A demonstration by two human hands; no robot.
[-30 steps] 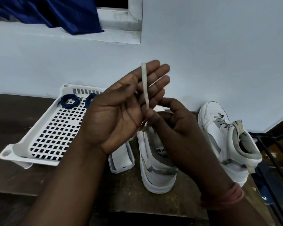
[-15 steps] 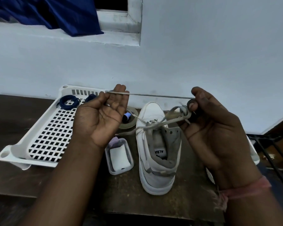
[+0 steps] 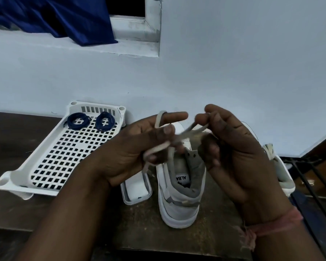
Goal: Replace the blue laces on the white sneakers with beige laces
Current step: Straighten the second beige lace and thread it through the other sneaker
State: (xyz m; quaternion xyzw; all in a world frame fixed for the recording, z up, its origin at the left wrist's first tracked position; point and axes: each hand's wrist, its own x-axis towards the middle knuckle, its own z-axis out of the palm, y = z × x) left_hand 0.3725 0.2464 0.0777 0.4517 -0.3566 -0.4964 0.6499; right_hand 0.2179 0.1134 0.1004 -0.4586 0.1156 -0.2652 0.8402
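Both hands, left [image 3: 139, 147] and right [image 3: 233, 147], gripping the beige lace [image 3: 186, 133] above the near sneaker [image 3: 179, 204], hiding its toe; "ALBA" legible inside; second sneaker [image 3: 282, 174] mostly hidden; blue laces [image 3: 78, 122] coiled in tray [image 3: 17, 176].

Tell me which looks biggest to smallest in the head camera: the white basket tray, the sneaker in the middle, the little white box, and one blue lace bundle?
1. White basket tray
2. Middle sneaker
3. Little white box, partly hidden by the left hand, so unsure
4. Blue lace bundle, though it lies farthest away
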